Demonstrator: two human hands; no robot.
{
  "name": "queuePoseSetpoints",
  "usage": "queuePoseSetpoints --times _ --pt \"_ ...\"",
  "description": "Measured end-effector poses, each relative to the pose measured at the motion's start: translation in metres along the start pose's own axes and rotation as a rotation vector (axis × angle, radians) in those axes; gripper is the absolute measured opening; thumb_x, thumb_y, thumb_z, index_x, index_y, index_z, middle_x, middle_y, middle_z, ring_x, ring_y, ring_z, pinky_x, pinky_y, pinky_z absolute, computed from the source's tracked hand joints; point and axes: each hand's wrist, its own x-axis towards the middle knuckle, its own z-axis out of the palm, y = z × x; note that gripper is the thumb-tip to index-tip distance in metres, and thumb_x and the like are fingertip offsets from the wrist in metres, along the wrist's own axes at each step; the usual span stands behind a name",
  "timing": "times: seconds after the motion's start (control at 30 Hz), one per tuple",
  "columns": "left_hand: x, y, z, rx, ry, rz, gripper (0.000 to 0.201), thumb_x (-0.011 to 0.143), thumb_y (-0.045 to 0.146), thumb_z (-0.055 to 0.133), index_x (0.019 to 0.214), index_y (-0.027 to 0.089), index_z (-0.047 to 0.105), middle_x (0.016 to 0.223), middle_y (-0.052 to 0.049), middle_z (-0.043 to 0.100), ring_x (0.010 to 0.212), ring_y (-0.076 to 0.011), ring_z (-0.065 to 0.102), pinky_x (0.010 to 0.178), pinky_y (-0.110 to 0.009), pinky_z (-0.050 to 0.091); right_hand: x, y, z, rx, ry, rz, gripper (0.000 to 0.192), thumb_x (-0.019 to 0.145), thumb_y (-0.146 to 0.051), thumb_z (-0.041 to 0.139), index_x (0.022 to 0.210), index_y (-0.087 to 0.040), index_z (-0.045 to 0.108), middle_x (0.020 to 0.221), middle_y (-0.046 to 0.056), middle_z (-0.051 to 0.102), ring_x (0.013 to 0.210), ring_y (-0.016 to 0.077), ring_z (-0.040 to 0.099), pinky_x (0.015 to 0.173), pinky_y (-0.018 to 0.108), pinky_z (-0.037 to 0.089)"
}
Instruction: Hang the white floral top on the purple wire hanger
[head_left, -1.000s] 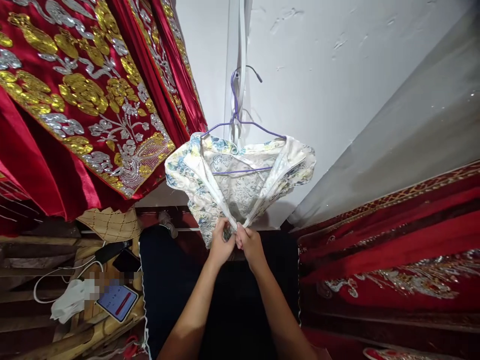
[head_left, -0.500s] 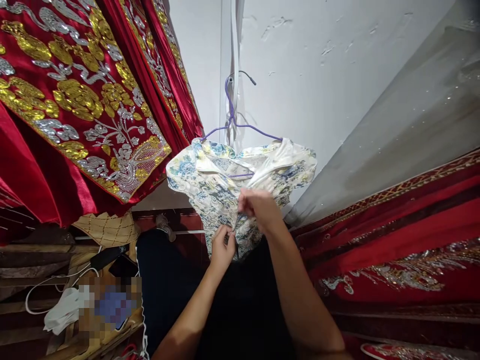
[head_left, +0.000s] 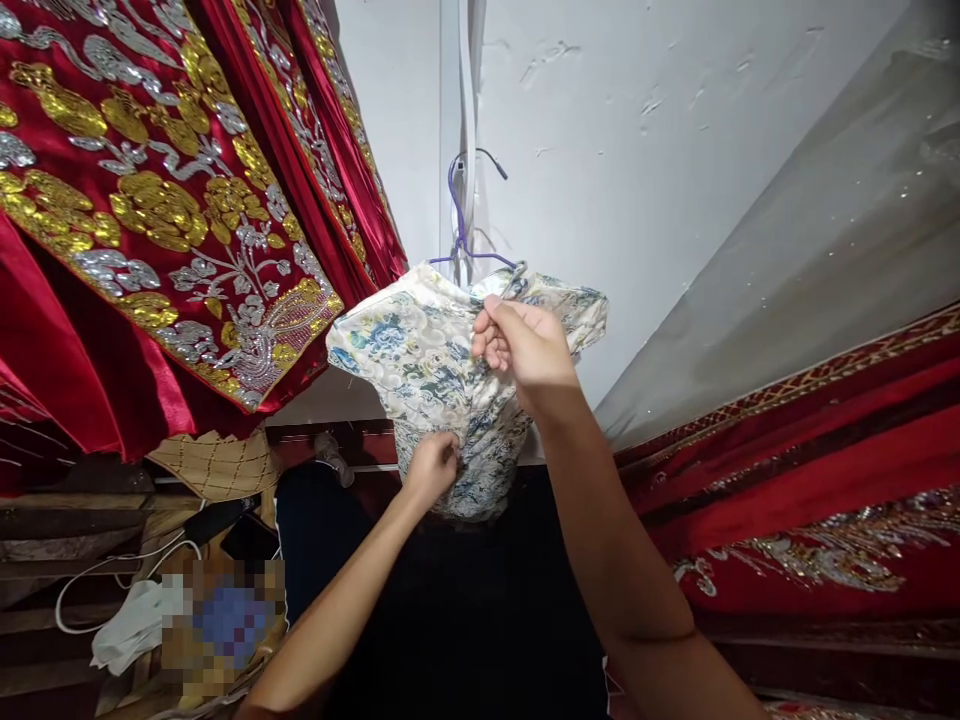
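A cream dress (head_left: 420,345) with blue and yellow flowers hangs on a purple wire hanger (head_left: 460,215), which is hooked on a white pole (head_left: 463,90). My right hand (head_left: 525,345) is closed in a pinch at the neckline, thumb and forefinger together at the top of the front seam. Whatever small part it pinches is hidden by the fingers. Lower down, my left hand (head_left: 433,468) grips the front of the dress near the waist beside that seam. The dress front lies closed between the two hands.
Red garments with gold and silver sequins (head_left: 157,205) hang at the left, and more red embroidered cloth (head_left: 825,470) is on the right. A whitish sparkly sheer fabric (head_left: 787,230) slants along the right wall. At lower left, a wooden surface holds a white cable (head_left: 64,600) and a dark phone-like object (head_left: 251,538).
My right hand has moved up along the dress front to the neckline. The open V-shaped front has come together. My left hand has shifted slightly left.
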Motion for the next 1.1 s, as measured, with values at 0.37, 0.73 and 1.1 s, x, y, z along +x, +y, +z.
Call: queuePoseSetpoints --times 0.37,0.73,1.1 --pt "0.112 0.160 -0.080 0.070 0.189 0.542 0.017 0.099 0.030 0.057 0.102 0.020 0.071 0.096 -0.005 0.071 0.087 -0.0181 0.065 0.083 -0.032 0.052 -0.008 -0.003 0.001 -0.099 -0.034 -0.136 0.036 0.096 -0.042 0.058 0.072 -0.017 0.064 0.056 0.000 0.060 0.047 0.0079 0.045 0.048 0.021 0.036" --pt "0.108 0.119 -0.149 -0.299 0.709 0.323 0.024 0.091 0.047 0.066 0.093 0.023 0.064 0.093 -0.003 0.065 0.088 -0.0164 0.065 0.081 -0.030 0.057 -0.068 0.118 -0.017 -0.212 -0.014 0.214 0.037 0.090 -0.047 0.054 0.064 -0.023 0.063 0.055 0.001 0.059 0.051 0.0161 0.047 0.053 0.031 0.038" --pt "0.015 0.011 -0.068 -0.578 0.602 -0.281 0.024 0.080 0.042 0.066 0.086 0.019 0.068 0.082 -0.008 0.071 0.082 -0.0204 0.070 0.081 -0.036 0.057 -0.112 0.140 -0.014 0.054 0.150 0.235 0.035 0.092 -0.039 0.055 0.061 -0.025 0.062 0.051 0.002 0.054 0.050 0.0180 0.046 0.053 0.035 0.035"
